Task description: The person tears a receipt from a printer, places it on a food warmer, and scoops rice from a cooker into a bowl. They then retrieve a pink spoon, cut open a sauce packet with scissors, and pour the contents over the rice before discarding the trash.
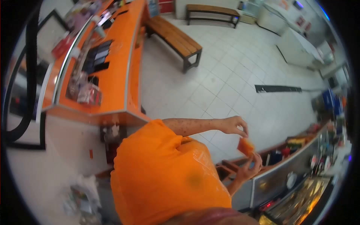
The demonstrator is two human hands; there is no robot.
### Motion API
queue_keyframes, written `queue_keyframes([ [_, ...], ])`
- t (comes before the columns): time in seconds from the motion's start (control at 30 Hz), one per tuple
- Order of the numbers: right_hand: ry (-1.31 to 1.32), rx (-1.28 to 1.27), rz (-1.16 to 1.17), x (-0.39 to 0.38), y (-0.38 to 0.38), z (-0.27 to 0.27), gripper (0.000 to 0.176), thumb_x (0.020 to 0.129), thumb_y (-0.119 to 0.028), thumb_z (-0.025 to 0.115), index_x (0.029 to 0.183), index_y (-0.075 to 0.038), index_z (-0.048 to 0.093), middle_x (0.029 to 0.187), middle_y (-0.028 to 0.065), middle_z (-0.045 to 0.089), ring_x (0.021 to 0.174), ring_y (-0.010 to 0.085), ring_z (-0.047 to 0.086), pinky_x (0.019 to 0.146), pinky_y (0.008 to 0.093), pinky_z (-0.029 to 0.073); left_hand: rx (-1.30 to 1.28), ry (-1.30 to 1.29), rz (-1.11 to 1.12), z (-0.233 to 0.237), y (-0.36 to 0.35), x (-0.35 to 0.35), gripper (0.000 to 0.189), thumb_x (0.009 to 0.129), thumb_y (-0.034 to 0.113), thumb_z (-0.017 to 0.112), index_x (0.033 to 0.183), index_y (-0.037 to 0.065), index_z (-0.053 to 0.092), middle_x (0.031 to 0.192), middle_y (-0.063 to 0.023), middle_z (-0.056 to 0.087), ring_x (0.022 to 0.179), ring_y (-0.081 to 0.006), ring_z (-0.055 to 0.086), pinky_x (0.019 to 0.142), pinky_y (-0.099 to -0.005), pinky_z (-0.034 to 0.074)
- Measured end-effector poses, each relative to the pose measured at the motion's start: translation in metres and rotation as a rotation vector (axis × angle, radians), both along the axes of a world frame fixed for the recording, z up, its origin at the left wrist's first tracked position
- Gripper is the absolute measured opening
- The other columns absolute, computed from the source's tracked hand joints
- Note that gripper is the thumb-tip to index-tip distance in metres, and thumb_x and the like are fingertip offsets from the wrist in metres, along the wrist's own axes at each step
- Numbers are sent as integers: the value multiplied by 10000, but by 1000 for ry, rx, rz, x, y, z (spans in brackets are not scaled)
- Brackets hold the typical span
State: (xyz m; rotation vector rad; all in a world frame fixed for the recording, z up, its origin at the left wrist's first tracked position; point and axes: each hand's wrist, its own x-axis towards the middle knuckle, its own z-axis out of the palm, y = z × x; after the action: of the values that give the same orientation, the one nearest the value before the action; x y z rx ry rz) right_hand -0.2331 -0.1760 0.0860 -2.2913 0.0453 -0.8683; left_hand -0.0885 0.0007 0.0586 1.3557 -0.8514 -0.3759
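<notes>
Hands at four o'clock, counters on both sides
Here we are: the packet [245, 146] sits between the left hand [235, 125] on its upper edge and the right hand [249, 168] under it, both touching. Just past them the display counter [285, 165] runs along the four-to-five o'clock edge, goods on it. The long counter [116, 75] is at ten o'clock, with packs lying on top. One bench [176, 37] is at twelve beside it, a second bench [212, 11] behind that. A floor strip [277, 89] is at three, a chest freezer [300, 48] at two
</notes>
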Motion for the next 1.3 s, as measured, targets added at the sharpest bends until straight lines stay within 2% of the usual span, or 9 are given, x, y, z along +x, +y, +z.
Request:
queue_keyframes([
  [0.13,-1,-487,220,51,-30,21,126,794,-55,659,896,-129,653,852,-17,633,1021,221,568,994,467,229,28,-75,324,16,11,-6,77,822,154,677,850,85,698,827,-27,655,860,-154,584,867,-365,404],
  [0.2,-34,-653,383,78,-36,37,145,769,-90,683,881,-174,647,845,-46,615,1025,211,564,1015,516,180,350,-386,633,35,17,-13,67,829,204,671,816,140,684,831,17,619,901,-135,553,946,-438,301],
  [0.3,-122,-698,512,115,-40,53,156,762,-96,685,881,-189,644,853,-61,596,1031,214,556,1023,516,174,453,-378,821,46,14,-19,67,836,238,661,805,179,672,845,42,594,956,-107,534,987,-482,207],
  [0.6,-212,-525,859,211,-38,35,162,712,-92,706,798,-192,611,1098,-55,595,1148,229,500,1031,510,189,784,-337,1147,42,-22,1,84,849,244,638,819,171,666,846,42,583,974,-107,525,991,-523,185],
  [0.7,-65,-474,1030,261,-48,28,178,709,-87,706,823,-188,614,1147,-53,589,1178,237,487,1044,518,163,712,-240,1045,32,-35,44,100,855,257,631,828,169,671,865,39,592,983,-115,526,989,-526,181],
  [0.83,28,-398,1055,343,-90,4,172,732,-59,680,857,-161,619,997,-48,649,1114,207,546,1053,520,144,639,-122,866,13,-72,131,106,851,269,638,857,172,681,909,37,611,1004,-107,525,986,-516,176],
  [1.1,24,-240,637,478,-242,14,236,704,-20,707,876,-177,670,874,-40,653,925,145,608,994,474,226,482,-204,324,24,-208,370,98,823,217,674,904,165,688,947,28,621,1035,-127,527,983,-412,210],
  [1.2,25,-139,385,500,-306,23,228,716,-22,693,886,-172,670,883,-34,644,888,136,602,982,457,233,350,-348,156,45,-289,439,131,785,177,707,914,157,695,924,13,642,1009,-144,552,947,-368,279],
  [1.3,20,-46,140,519,-386,14,187,736,-40,674,881,-157,666,890,-37,636,863,144,597,975,449,238,210,-442,15,13,-395,509,136,765,169,738,890,144,692,877,25,662,960,-151,582,922,-390,320],
])
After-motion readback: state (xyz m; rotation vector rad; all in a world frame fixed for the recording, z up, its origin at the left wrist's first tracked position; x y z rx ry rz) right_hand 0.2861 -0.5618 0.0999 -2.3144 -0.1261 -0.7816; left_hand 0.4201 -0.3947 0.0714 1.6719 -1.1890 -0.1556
